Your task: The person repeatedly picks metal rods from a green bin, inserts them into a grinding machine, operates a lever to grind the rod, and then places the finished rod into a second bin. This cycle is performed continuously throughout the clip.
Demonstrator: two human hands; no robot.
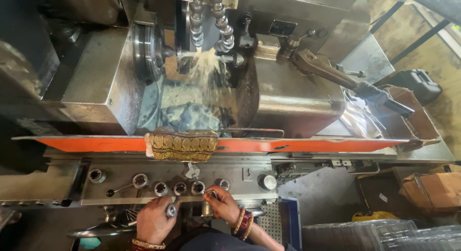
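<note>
While coolant sprays, left hand (pixel 153 221) fisted on lever (pixel 172 210).

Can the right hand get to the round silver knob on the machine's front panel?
Probably yes. The right hand sits at the same panel, and the silver knob lies just to its right with nothing between them.

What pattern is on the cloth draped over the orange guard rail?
Dark cloth with rows of gold round motifs, seen in the head view.
</note>
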